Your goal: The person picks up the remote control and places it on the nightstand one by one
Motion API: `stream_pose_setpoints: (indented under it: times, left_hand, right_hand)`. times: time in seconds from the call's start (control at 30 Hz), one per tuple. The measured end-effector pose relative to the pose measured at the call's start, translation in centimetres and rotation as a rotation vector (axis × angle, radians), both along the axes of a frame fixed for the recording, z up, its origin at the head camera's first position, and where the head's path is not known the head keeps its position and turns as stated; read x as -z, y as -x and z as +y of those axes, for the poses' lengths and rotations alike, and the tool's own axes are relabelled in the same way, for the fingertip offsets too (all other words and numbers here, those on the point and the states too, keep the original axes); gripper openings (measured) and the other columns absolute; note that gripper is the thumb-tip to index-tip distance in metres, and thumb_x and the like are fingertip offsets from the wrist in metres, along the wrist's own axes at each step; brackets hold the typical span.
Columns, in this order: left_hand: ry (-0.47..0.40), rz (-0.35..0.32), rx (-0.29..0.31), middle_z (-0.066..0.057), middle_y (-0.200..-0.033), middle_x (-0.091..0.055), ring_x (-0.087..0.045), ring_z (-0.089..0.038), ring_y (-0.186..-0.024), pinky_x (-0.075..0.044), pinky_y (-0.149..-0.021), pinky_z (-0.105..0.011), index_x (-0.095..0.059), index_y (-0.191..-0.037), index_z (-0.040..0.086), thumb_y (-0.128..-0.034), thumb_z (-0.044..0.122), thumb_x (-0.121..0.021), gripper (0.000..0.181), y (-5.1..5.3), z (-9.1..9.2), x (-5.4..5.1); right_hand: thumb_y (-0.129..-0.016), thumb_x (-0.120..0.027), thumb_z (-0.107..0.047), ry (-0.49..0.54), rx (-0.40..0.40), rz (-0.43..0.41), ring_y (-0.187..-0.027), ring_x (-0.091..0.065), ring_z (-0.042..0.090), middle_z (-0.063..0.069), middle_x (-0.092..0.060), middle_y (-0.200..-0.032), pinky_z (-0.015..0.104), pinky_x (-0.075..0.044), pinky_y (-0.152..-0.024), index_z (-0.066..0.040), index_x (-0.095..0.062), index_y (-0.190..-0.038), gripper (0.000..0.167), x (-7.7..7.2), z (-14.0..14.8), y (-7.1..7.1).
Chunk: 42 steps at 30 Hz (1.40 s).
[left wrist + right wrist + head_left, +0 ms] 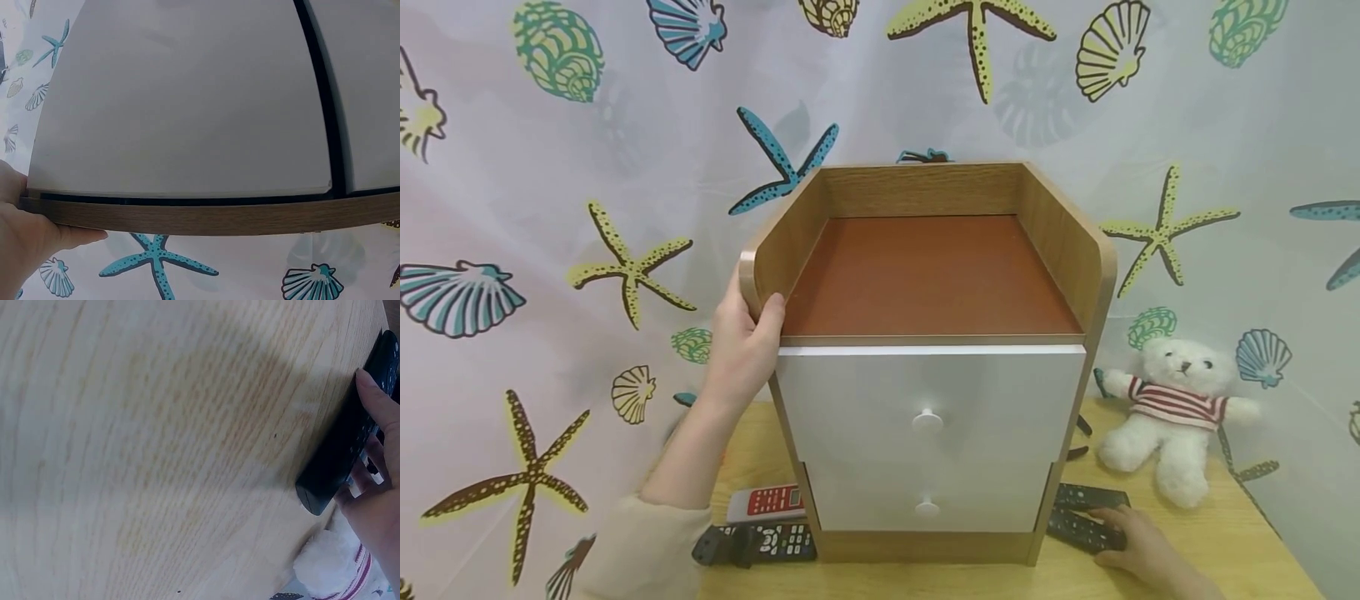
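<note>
A small cabinet (857, 433) with two white drawer fronts and a wood-grain frame stands in the middle of the head view. My left hand (737, 350) grips the upper front of its left side panel, thumb on the inner side. In the left wrist view the hand (31, 244) holds the end of the cabinet's brown edge (219, 219). At the cabinet's lower right, my right hand (1138, 542) is on a black remote (1078, 529). The right wrist view shows this hand (375, 500) with thumb and fingers on opposite sides of the remote (340, 447), which lies close to the tabletop.
Another black remote (1090, 497) lies just behind the held one. A white teddy bear (1180, 417) in a striped shirt sits at the right against the patterned curtain (1210, 283). Left of the cabinet lie a red-and-white remote (767, 502) and a black remote (782, 542).
</note>
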<state>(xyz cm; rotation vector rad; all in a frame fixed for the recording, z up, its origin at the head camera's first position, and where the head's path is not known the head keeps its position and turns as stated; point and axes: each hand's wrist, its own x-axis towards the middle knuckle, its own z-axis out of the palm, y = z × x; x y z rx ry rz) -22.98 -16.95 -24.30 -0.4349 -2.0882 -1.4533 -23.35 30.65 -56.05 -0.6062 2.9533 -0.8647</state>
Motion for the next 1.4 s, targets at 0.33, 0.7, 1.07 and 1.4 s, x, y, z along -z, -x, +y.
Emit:
stream_pose_setpoints:
  times: [0.33,0.7,1.07,1.4]
  left_hand:
    - [0.001,-0.009,-0.002,-0.013,-0.140,-0.045,-0.043,-0.024,-0.129,-0.036,-0.108,-0.046,-0.032,-0.141,0.005,-0.0958,0.004,-0.040,0.046,0.0,0.1,-0.1]
    - [-0.001,-0.022,0.021,-0.014,-0.141,-0.043,-0.042,-0.026,-0.131,-0.035,-0.109,-0.048,-0.029,-0.142,0.005,-0.0960,0.003,-0.040,0.048,0.0,0.3,0.1]
    - [-0.003,-0.025,0.010,-0.014,-0.141,-0.043,-0.042,-0.025,-0.130,-0.035,-0.109,-0.047,-0.029,-0.143,0.004,-0.0965,0.005,-0.040,0.048,0.1,-0.2,0.2]
    - [-0.005,-0.026,0.011,-0.014,-0.141,-0.043,-0.042,-0.025,-0.130,-0.035,-0.109,-0.047,-0.029,-0.143,0.005,-0.0964,0.004,-0.040,0.047,0.1,-0.1,0.2]
  right_hand:
    - [-0.068,-0.080,-0.026,-0.018,0.062,0.015,-0.094,-0.060,0.032,0.015,-0.064,-0.108,0.052,-0.050,-0.080,-0.001,-0.060,-0.121,0.062,0.1,-0.4,-0.2]
    - [-0.067,-0.081,-0.021,-0.029,0.093,0.058,-0.103,-0.060,0.040,0.020,-0.064,-0.116,0.055,-0.048,-0.088,0.004,-0.061,-0.119,0.062,0.3,-0.5,-0.6]
    - [-0.070,-0.080,-0.020,0.116,0.100,-0.047,-0.104,-0.059,0.040,0.022,-0.063,-0.117,0.053,-0.051,-0.083,0.000,-0.060,-0.121,0.058,-1.2,-0.4,-0.6]
    - [-0.067,-0.081,-0.018,0.075,0.122,0.020,-0.096,-0.063,0.039,0.022,-0.067,-0.107,0.053,-0.052,-0.080,-0.001,-0.067,-0.110,0.049,-3.4,-0.2,-1.5]
